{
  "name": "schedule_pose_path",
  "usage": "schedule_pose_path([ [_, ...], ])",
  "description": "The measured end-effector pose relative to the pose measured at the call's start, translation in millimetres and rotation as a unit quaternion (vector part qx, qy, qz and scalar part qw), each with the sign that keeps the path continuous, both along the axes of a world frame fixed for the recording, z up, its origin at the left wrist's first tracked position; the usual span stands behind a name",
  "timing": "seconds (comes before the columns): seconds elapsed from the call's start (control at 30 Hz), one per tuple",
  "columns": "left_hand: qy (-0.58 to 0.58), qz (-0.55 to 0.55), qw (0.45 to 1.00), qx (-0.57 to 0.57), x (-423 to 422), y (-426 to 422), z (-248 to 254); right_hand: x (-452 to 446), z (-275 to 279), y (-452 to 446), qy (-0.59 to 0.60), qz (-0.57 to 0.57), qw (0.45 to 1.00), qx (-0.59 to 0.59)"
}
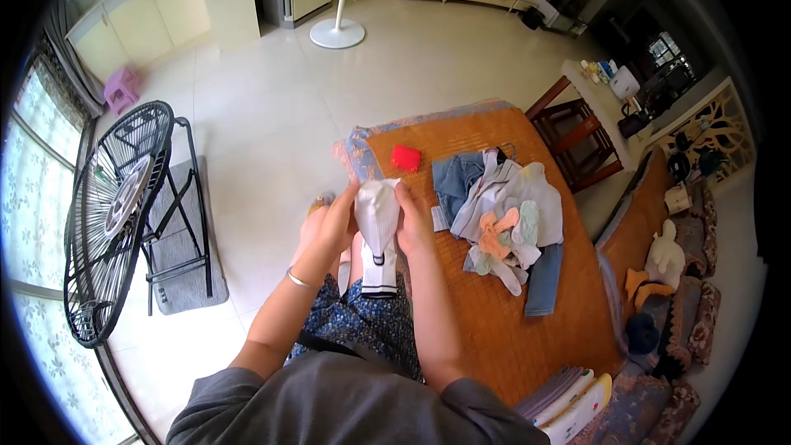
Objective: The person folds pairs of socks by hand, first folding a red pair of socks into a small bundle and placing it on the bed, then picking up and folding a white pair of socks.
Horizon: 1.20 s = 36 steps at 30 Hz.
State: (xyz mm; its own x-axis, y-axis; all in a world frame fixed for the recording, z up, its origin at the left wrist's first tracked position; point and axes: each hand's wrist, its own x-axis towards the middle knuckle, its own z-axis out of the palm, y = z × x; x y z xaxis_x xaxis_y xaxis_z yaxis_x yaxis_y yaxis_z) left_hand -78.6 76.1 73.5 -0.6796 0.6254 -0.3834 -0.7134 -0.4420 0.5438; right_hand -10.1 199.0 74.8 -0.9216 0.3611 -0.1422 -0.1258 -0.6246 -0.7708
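A pair of white socks (378,218) with black stripes at the cuff hangs between my two hands, in front of my lap. My left hand (337,213) grips its upper left side, the thumb along the edge. On the other side my right hand (413,218) pinches the upper right edge. The cuff end dangles down over my patterned blue clothing. To the right, on the brown mat, lies a pile of clothes (527,189) with jeans (544,280), pale tops and several small socks (498,232). A small red item (405,158) rests beyond my hands.
The brown woven mat (494,330) covers a low surface at my right. Folded cloths (568,408) lie near its front edge. A black round chair (124,214) stands left, a white fan (338,31) ahead, a wooden chair (577,136) at the right, and a plush toy (664,255) on the sofa.
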Motion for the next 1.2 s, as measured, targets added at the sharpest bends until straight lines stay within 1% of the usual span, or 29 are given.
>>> schedule_pose_path([
  [0.03, 0.032, 0.003, 0.999, 0.015, -1.1, -1.0, -4.5, 1.8, 7.1, -3.6, -0.007, -0.032, 0.999, 0.04],
  [0.07, 0.027, 0.003, 1.0, 0.009, -1.4, -3.2, -9.1, 3.5, 12.4, -6.7, -0.014, -0.064, 0.995, 0.08],
  [0.13, 0.082, 0.014, 0.996, 0.011, 0.0, -3.0, -5.4, 7.8, 10.6, -7.3, -0.014, -0.076, 0.993, 0.086],
  [0.2, 0.075, 0.029, 0.997, 0.015, 2.8, -2.1, -1.1, 8.7, 5.0, -4.3, -0.026, -0.094, 0.989, 0.108],
  [0.23, 0.089, 0.035, 0.995, 0.02, 4.2, -2.5, -0.2, 8.5, 1.6, -4.0, -0.026, -0.094, 0.989, 0.108],
  [0.3, 0.104, 0.042, 0.993, 0.024, 6.0, -3.8, 7.0, 6.5, 0.4, -5.6, -0.023, -0.085, 0.993, 0.084],
  [0.33, 0.108, 0.029, 0.994, 0.016, 7.7, -4.8, 14.7, 5.8, 3.0, -5.7, -0.023, -0.084, 0.993, 0.084],
  [0.37, 0.111, 0.015, 0.994, 0.007, 8.6, -5.4, 18.5, 5.0, 6.0, -4.7, -0.048, -0.064, 0.997, 0.006],
  [0.4, 0.111, 0.015, 0.994, 0.006, 6.2, -6.9, 9.9, 3.9, 9.5, -3.9, -0.072, -0.043, 0.994, -0.071],
  [0.47, 0.188, -0.049, 0.98, -0.048, 0.4, -11.0, -14.3, 0.8, -1.6, 4.2, -0.08, -0.024, 0.994, -0.064],
  [0.5, 0.188, -0.05, 0.98, -0.049, 3.0, -12.7, -9.5, -0.3, 3.2, 3.3, -0.088, -0.003, 0.995, -0.055],
  [0.53, 0.17, -0.077, 0.981, -0.045, 6.6, -16.0, -4.6, 0.5, 7.8, 1.2, -0.088, -0.004, 0.995, -0.055],
  [0.57, 0.152, -0.104, 0.982, -0.041, 9.8, -19.0, 1.0, 1.6, 13.1, -1.4, -0.051, -0.003, 0.998, -0.033],
  [0.6, 0.152, -0.104, 0.982, -0.041, 12.0, -22.7, 6.8, 1.8, 20.8, -4.3, -0.014, -0.002, 1.0, -0.011],
  [0.67, 0.141, -0.151, 0.977, -0.043, 16.6, -30.7, 14.1, 2.8, 22.8, -3.7, -0.013, 0.001, 1.0, -0.029],
  [0.73, 0.131, -0.148, 0.978, -0.064, 23.2, -31.8, 13.1, 4.1, 20.9, -0.4, -0.013, 0.002, 0.999, -0.046],
  [0.8, 0.121, -0.146, 0.978, -0.084, 27.5, -32.7, 6.8, 3.5, 13.4, 6.3, -0.006, 0.014, 0.998, -0.065],
  [0.83, 0.103, -0.155, 0.979, -0.078, 28.6, -32.7, -4.2, 3.0, 10.0, 9.8, -0.007, 0.014, 0.998, -0.065],
  [0.93, 0.08, -0.175, 0.978, -0.076, 32.5, -32.8, -26.2, -2.9, -4.5, 24.3, -0.042, -0.016, 0.996, -0.075],
  [1.0, 0.073, -0.186, 0.976, -0.08, 35.2, -34.2, -37.8, -6.5, -15.4, 33.2, -0.06, -0.044, 0.997, -0.037],
  [1.07, 0.033, -0.221, 0.975, -0.017, 39.8, -37.7, -50.9, -7.6, -23.3, 38.7, -0.05, -0.039, 0.997, -0.05],
  [1.1, 0.028, -0.219, 0.975, -0.018, 43.4, -38.9, -51.1, -8.0, -26.5, 40.1, -0.065, -0.043, 0.996, -0.046],
  [1.17, 0.224, -0.246, 0.942, 0.049, 57.0, -41.9, -53.7, -6.2, -34.8, 43.1, -0.098, -0.046, 0.993, -0.054],
  [1.2, 0.215, -0.243, 0.945, 0.046, 62.8, -43.8, -54.3, -5.1, -40.4, 46.1, -0.107, -0.042, 0.992, -0.057],
])
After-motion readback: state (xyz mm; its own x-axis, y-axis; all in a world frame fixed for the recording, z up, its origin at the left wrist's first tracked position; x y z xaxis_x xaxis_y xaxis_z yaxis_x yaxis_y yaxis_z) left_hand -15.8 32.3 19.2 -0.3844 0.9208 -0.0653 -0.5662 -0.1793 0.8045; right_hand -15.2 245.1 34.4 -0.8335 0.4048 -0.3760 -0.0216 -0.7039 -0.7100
